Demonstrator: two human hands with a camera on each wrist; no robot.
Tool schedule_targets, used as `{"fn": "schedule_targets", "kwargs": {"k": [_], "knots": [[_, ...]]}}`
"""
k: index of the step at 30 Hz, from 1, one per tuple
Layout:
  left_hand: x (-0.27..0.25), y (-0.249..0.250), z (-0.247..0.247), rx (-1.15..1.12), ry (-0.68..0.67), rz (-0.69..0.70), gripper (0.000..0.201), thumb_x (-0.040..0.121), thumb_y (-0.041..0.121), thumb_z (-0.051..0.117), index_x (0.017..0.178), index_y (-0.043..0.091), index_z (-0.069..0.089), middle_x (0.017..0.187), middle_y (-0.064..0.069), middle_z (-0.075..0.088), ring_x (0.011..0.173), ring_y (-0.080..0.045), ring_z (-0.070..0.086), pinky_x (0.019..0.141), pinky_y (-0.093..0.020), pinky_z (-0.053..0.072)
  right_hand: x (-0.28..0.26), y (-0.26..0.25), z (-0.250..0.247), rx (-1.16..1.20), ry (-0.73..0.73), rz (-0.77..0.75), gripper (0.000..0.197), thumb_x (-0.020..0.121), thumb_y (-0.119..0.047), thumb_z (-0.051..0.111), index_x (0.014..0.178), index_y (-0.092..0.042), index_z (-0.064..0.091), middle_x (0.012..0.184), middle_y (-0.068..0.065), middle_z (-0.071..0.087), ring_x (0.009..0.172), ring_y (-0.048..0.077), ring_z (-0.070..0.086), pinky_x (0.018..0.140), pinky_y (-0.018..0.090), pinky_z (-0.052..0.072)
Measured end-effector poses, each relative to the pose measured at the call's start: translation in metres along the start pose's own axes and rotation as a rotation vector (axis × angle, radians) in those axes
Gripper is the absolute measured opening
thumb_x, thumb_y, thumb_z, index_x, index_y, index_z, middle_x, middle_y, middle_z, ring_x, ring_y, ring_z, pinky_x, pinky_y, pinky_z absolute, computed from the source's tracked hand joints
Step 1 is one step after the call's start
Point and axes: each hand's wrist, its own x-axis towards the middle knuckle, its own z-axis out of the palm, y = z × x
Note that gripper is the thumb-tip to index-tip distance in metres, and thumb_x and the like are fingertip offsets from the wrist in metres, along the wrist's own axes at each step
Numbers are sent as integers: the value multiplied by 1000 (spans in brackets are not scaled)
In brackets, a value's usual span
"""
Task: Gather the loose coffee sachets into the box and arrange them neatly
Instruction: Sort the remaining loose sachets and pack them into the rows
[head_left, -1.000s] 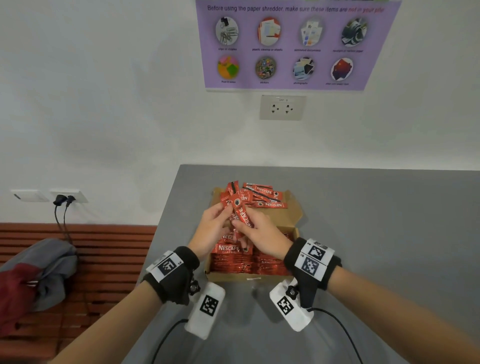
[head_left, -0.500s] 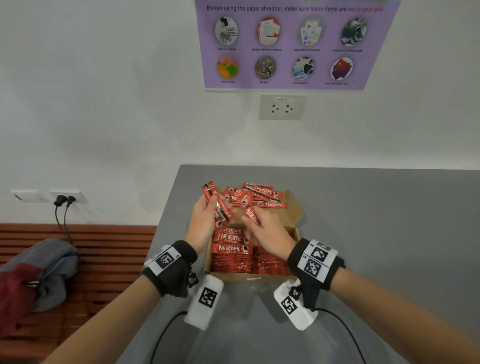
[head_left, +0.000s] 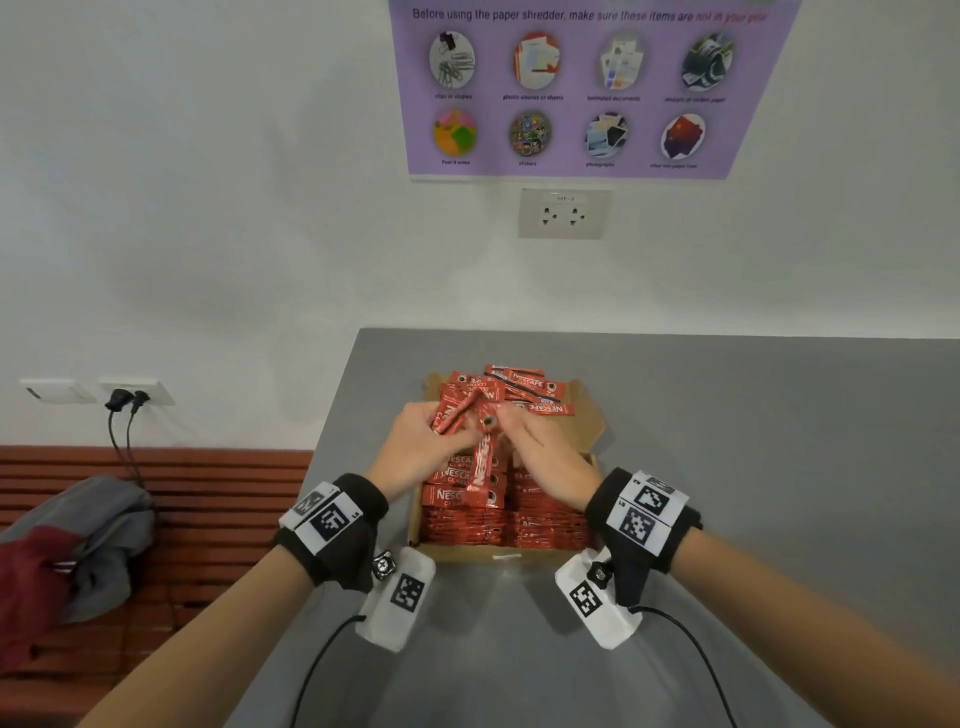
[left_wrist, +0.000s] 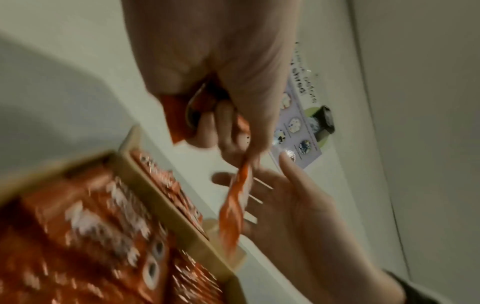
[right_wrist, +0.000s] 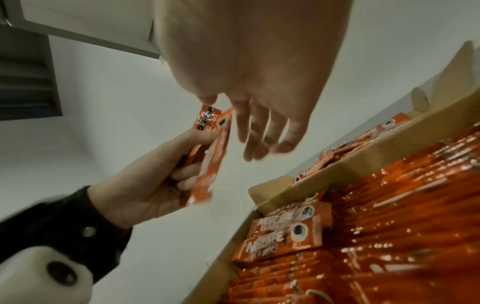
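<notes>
A cardboard box (head_left: 498, 556) stands on the grey table (head_left: 753, 467), packed with rows of red coffee sachets (head_left: 540, 525). More sachets lie in a loose pile (head_left: 524, 389) on the box's back flap. Above the box my left hand (head_left: 431, 431) grips a small bundle of sachets (right_wrist: 207, 170), and one sachet (head_left: 483, 467) hangs down from it. My right hand (head_left: 519, 431) is right beside it with straight, relaxed fingers (right_wrist: 262, 127) and holds nothing. In the left wrist view the hanging sachet (left_wrist: 233, 205) is in front of my right palm (left_wrist: 291, 201).
The table's left edge runs just left of the box; beyond it is a red slatted bench (head_left: 208, 499) with a grey and red garment (head_left: 78, 545). A white wall with a socket (head_left: 565, 213) and a poster (head_left: 587, 88) stands close behind the table.
Half a second ago my hands were apart, the left one lifting sachets at the left. Now they meet over the box and one sachet hangs down.
</notes>
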Motion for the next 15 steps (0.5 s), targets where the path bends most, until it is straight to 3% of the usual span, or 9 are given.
{"fn": "schedule_targets", "kwargs": {"k": [3, 5, 8, 11, 13, 15], "knots": [[-1, 2, -3, 68, -139, -56, 13, 82, 6, 68, 72, 12, 61, 48, 12, 55, 40, 1, 46, 41, -12, 36, 1, 0, 0, 35, -1, -15, 28, 95, -17, 49, 123, -14, 53, 91, -12, 60, 71, 4, 59, 63, 18, 48], [-1, 0, -4, 56, -90, -59, 8, 79, 10, 72, 79, 11, 64, 55, 11, 62, 46, 0, 53, 43, -12, 40, 1, 2, 3, 73, 26, -8, 21, 91, -8, 55, 112, -10, 57, 91, -6, 63, 63, 9, 63, 61, 23, 54], [-4, -1, -11, 106, -49, -55, 15, 75, 12, 76, 85, 8, 66, 63, 8, 67, 48, 1, 58, 44, -8, 40, -2, 7, 4, 230, 176, 67, 9, 89, -2, 56, 90, -9, 52, 102, 6, 60, 59, 10, 68, 63, 25, 58], [-5, -5, -20, 229, -107, -69, 17, 70, 10, 80, 82, 12, 68, 73, 9, 69, 63, 0, 66, 57, -11, 49, -8, 14, 6, 287, 205, 140, 15, 88, -1, 59, 89, -12, 48, 93, 6, 64, 65, 14, 70, 64, 28, 59], [-6, -9, -23, 343, -128, -70, 14, 71, 13, 79, 79, 13, 68, 74, 10, 67, 63, 5, 65, 56, -9, 48, -10, 19, 9, 169, 154, 174, 18, 85, -5, 64, 98, -12, 54, 84, 4, 69, 68, 12, 69, 70, 30, 58], [-7, -13, -23, 429, -194, -81, 11, 74, 16, 77, 75, 16, 66, 73, 13, 65, 61, 7, 62, 55, -7, 45, -10, 25, 10, -35, 103, 187, 9, 82, -14, 69, 88, -18, 63, 76, -7, 69, 71, 6, 66, 83, 31, 52]]}}
